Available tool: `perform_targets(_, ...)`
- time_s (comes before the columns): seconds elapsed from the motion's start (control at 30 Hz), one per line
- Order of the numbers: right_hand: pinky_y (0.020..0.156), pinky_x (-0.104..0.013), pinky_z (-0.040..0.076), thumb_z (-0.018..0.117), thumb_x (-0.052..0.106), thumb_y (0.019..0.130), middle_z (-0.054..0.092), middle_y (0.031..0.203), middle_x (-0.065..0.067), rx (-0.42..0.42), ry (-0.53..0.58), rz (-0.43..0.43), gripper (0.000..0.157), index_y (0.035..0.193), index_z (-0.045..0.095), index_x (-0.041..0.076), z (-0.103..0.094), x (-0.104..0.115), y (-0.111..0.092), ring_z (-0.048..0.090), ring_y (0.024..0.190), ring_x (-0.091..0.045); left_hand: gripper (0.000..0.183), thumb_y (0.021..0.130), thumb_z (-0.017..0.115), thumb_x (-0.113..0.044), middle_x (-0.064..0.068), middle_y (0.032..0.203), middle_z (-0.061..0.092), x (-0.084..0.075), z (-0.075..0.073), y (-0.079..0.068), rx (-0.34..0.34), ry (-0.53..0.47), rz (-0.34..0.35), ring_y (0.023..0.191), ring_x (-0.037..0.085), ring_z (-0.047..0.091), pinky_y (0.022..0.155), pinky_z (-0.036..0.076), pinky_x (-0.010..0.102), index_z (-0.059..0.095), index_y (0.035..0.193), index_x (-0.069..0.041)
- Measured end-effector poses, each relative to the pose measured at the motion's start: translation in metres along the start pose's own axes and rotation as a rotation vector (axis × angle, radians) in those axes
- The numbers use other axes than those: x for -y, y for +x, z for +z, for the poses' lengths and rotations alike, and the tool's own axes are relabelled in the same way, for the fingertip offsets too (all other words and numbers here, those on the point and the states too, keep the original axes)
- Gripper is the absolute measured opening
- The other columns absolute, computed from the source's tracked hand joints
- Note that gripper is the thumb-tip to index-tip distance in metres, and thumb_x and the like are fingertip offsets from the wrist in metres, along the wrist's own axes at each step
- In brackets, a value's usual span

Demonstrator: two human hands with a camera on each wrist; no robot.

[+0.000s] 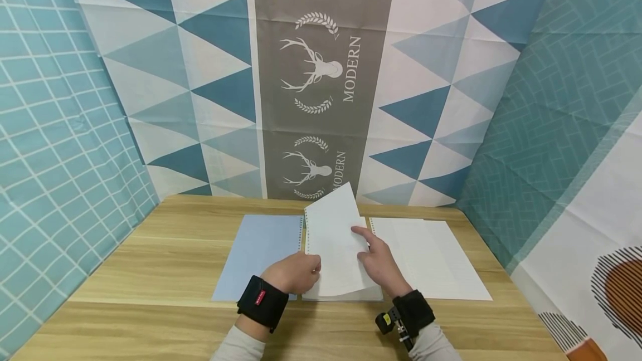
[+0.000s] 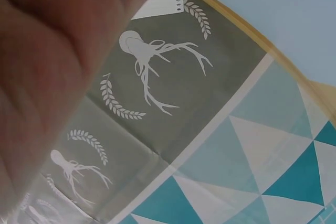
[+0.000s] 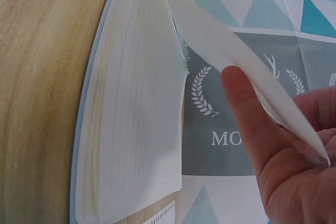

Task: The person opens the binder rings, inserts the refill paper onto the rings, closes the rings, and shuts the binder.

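A loose-leaf binder lies spread on the table, its pale blue cover (image 1: 268, 247) to the left and lined pages (image 3: 139, 93) on its right side. Above these pages, a white loose-leaf sheet (image 1: 331, 238) with a punched left edge stands raised and bent. My right hand (image 1: 379, 258) holds its right edge, thumb on one face and fingers behind in the right wrist view. At the sheet's lower punched edge, my left hand (image 1: 296, 273) has curled fingers pinching the paper; its fingertips are partly hidden. The left wrist view shows mostly the palm (image 2: 47, 77).
A stack of white punched sheets (image 1: 426, 261) lies right of the binder, partly behind my right forearm. The wooden table (image 1: 165, 272) meets a patterned cloth (image 1: 321, 71) at the back, with further cloths on both sides. Both wrists wear black straps (image 1: 263, 302).
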State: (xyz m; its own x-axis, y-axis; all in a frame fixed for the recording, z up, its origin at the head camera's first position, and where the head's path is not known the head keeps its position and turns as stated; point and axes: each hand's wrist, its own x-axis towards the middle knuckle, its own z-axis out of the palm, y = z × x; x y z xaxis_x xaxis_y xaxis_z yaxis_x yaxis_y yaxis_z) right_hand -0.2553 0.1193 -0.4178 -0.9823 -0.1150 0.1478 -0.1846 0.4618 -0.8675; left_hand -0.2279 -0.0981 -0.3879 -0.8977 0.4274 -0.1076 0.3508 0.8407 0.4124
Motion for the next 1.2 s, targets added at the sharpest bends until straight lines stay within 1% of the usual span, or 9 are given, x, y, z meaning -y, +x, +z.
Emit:
perform_targets(0.17,0.122,-0.061,0.024,0.047,-0.011,0.089,0.04,0.162,-0.016,-0.004,-0.002,-0.003,0.064,0.148,0.051,0.012,0.0002,-0.0001,-0.0002,0.028,0.154,-0.038,0.014,0.1,0.057,-0.014,0.0,0.075,0.058,0.0009,0.0007,0.0011,-0.002,0.006,-0.001,0.064,0.014,0.051,0.056,0.041,0.028,0.069,0.106,-0.009)
perform_targets(0.43,0.122,-0.061,0.024,0.047,-0.009,0.09,0.039,0.162,-0.015,0.0,0.001,0.005,0.062,0.148,0.051,0.012,0.0006,-0.0038,0.001,0.027,0.154,-0.038,0.014,0.102,0.054,-0.013,0.0,0.069,0.053,0.0006,-0.0006,-0.0012,0.006,-0.023,-0.007,0.06,0.013,0.048,0.053,0.038,0.027,0.065,0.093,-0.011)
perform_targets(0.57,0.122,-0.062,0.024,0.047,-0.008,0.09,0.038,0.163,-0.015,0.003,0.002,0.016,0.062,0.148,0.051,0.013,0.0008,-0.0065,0.0019,0.027,0.155,-0.038,0.014,0.102,0.054,-0.013,0.001,0.07,0.054,0.0003,-0.0018,-0.002,0.007,-0.023,-0.009,0.061,0.014,0.049,0.054,0.039,0.028,0.065,0.092,-0.01)
perform_targets(0.7,0.122,-0.062,0.024,0.048,-0.008,0.09,0.036,0.164,-0.015,0.003,0.009,0.029,0.062,0.148,0.051,0.013,0.0007,-0.0081,0.0028,0.026,0.155,-0.039,0.014,0.102,0.055,-0.013,0.003,0.075,0.057,0.0005,-0.0025,-0.0023,0.009,-0.019,-0.007,0.064,0.015,0.051,0.056,0.041,0.029,0.067,0.102,-0.007)
perform_targets(0.83,0.122,-0.062,0.023,0.048,-0.008,0.091,0.035,0.164,-0.015,0.004,0.017,0.038,0.062,0.149,0.05,0.013,0.0002,-0.0088,0.0033,0.025,0.155,-0.039,0.019,0.102,0.055,-0.013,0.003,0.079,0.059,0.0006,-0.0032,-0.0019,0.015,-0.018,-0.013,0.067,0.016,0.052,0.058,0.042,0.029,0.067,0.114,-0.004)
perform_targets(0.93,0.122,-0.062,0.023,0.048,-0.008,0.091,0.035,0.164,-0.016,0.004,0.019,0.041,0.062,0.149,0.05,0.013,0.0002,-0.0089,0.0036,0.024,0.155,-0.04,0.021,0.102,0.055,-0.013,0.004,0.081,0.06,0.0012,-0.0034,-0.0013,0.019,-0.022,-0.019,0.068,0.017,0.053,0.058,0.043,0.03,0.067,0.116,-0.004)
perform_targets(1.1,0.122,-0.062,0.023,0.048,-0.008,0.091,0.035,0.165,-0.015,0.001,0.02,0.043,0.062,0.149,0.05,0.014,0.0002,-0.0089,0.0035,0.024,0.155,-0.04,0.022,0.103,0.053,-0.013,0.006,0.09,0.064,0.0011,-0.0047,-0.001,0.011,-0.013,-0.027,0.072,0.018,0.053,0.062,0.043,0.031,0.067,0.119,-0.005)
perform_targets(1.2,0.122,-0.062,0.022,0.047,-0.008,0.091,0.035,0.165,-0.015,0.002,0.02,0.042,0.062,0.148,0.05,0.014,-0.0001,-0.0092,0.0031,0.024,0.155,-0.039,0.022,0.103,0.052,-0.013,0.005,0.089,0.064,0.0006,-0.0039,-0.0005,0.014,-0.012,-0.03,0.071,0.018,0.053,0.062,0.043,0.031,0.067,0.119,-0.006)
